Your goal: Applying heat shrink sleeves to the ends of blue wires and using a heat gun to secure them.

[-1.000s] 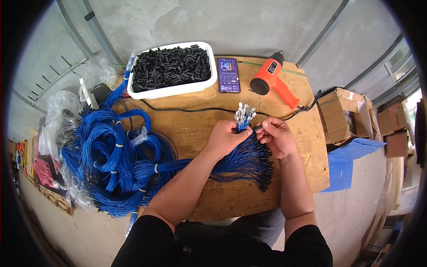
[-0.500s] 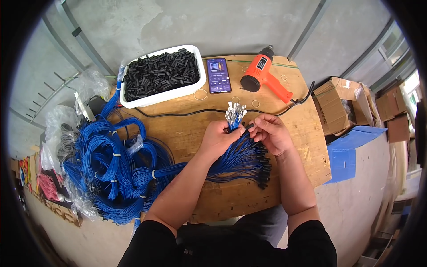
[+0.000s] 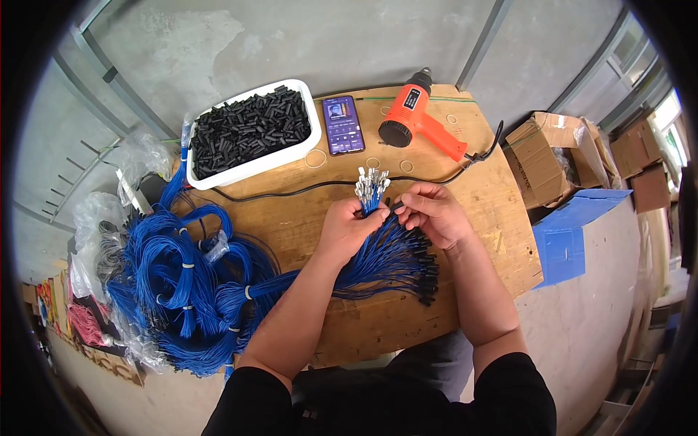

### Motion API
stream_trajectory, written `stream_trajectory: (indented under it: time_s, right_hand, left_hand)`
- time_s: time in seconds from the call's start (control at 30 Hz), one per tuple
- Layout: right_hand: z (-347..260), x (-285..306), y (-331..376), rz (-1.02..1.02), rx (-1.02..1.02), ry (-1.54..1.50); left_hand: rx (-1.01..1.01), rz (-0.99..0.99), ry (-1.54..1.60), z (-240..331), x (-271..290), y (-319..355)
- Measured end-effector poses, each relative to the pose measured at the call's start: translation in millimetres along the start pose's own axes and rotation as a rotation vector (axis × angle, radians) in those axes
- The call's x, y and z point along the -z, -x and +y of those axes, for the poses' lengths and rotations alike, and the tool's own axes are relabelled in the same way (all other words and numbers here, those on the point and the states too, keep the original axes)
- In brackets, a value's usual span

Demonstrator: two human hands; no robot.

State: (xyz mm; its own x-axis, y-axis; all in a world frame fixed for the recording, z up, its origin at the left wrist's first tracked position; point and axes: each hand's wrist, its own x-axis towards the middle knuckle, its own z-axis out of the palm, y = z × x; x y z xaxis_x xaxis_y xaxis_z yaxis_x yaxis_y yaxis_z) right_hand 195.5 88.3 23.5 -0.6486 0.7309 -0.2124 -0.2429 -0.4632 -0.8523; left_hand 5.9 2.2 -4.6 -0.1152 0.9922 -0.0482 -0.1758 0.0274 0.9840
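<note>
My left hand [image 3: 347, 231] is closed round a bundle of blue wires whose bare metal terminals [image 3: 372, 186] stick up above the fist. Just to its right, my right hand [image 3: 438, 216] pinches a small black sleeve [image 3: 398, 207] between thumb and fingers, close to the bundle. From under my hands many blue wires [image 3: 378, 265] fan out to the right, with black sleeves [image 3: 425, 283] on their ends. A tie [image 3: 248, 292] gathers these wires farther left, where they meet large tied coils of blue wire [image 3: 182, 265].
A white tub [image 3: 315, 123] full of black sleeves stands at the back, beside a phone [image 3: 343, 127] and an orange heat gun [image 3: 414, 120]. A black cable [image 3: 291, 192] crosses the wooden table [image 3: 494, 254]. Cardboard boxes [image 3: 542, 156] and a blue panel [image 3: 560, 256] lie to the right.
The view has shifted a little, so the table's things sit slightly farther left. Both hands keep nearly the same grip, the right still pinching the black sleeve beside the bundle.
</note>
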Motion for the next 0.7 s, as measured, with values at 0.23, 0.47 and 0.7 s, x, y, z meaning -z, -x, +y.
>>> stream_trajectory:
  time_s: [0.23, 0.47, 0.7]
  right_hand:
    - [-1.3, 1.7, 0.5, 0.044, 0.045, 0.054]
    - [-6.8, 13.5, -1.8, 0.363, 0.371, -0.043]
    - [-1.3, -10.0, -3.3, 0.122, 0.544, 0.797]
  left_hand:
    - [-0.003, -0.009, 0.009, -2.4, 0.7, 0.5]
    - [0.001, 0.023, 0.045, -1.0, -1.8, 0.0]
    - [0.019, 0.071, 0.107, 2.8, 2.3, 0.1]
